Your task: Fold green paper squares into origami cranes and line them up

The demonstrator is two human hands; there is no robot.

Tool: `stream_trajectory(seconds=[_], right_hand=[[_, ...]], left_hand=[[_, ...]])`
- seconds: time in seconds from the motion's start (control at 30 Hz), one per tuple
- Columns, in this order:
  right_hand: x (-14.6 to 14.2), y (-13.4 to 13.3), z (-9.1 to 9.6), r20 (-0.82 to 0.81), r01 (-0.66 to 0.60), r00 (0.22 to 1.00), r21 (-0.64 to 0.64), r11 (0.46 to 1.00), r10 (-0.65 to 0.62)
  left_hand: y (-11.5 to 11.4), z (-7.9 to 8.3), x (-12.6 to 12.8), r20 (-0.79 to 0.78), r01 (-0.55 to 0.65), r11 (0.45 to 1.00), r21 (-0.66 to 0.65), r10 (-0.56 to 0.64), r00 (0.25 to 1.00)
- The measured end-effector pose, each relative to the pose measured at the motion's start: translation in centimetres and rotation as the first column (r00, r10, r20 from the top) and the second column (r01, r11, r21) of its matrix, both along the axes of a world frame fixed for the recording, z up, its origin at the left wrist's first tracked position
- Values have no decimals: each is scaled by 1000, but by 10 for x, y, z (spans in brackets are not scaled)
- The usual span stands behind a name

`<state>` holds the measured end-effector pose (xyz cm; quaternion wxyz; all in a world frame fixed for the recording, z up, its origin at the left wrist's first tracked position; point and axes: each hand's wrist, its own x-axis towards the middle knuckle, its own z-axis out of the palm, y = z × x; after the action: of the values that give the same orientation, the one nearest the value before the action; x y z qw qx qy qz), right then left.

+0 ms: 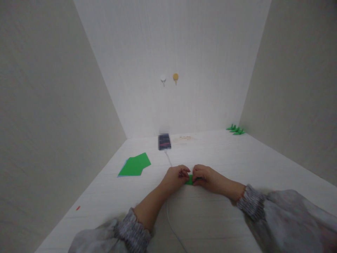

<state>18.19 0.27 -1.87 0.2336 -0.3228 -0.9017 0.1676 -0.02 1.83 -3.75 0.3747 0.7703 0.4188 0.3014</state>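
Observation:
Between my two hands is a small piece of green paper [190, 180], low over the white table, and most of it is covered by my fingers. My left hand [176, 177] pinches its left side, fingers curled. On the right side, my right hand [204, 177] grips it with bent fingers. Whether the paper is folded under the fingertips is hidden. Left of my hands lies a stack of green paper sheets [135, 165], with a light blue edge showing beneath.
A dark, pixelated phone-like device [164, 142] stands near the back wall, its white cable [170, 219] running forward under my left arm. Folded green paper pieces [237, 130] sit in the back right corner. A small red scrap [78, 208] lies at left. Two hooks [175, 77] hang on the wall.

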Motion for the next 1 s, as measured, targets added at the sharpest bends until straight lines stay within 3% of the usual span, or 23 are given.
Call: stream_trajectory(seconds=[0.13, 0.3, 0.4, 1.0], right_hand=[[2, 1, -1, 59, -29, 998, 90, 996, 24], [3, -2, 5, 277, -87, 961, 224, 971, 22], [3, -5, 7, 326, -109, 945, 266, 958, 17], [-2, -10, 15, 228, -62, 973, 125, 990, 32]], left_hand=[[1, -2, 5, 19, -36, 999, -10, 37, 999], [3, -1, 10, -28, -66, 998, 21, 66, 997], [5, -1, 11, -34, -58, 998, 27, 59, 998], [5, 5, 10, -82, -25, 1000, -11, 24, 996]])
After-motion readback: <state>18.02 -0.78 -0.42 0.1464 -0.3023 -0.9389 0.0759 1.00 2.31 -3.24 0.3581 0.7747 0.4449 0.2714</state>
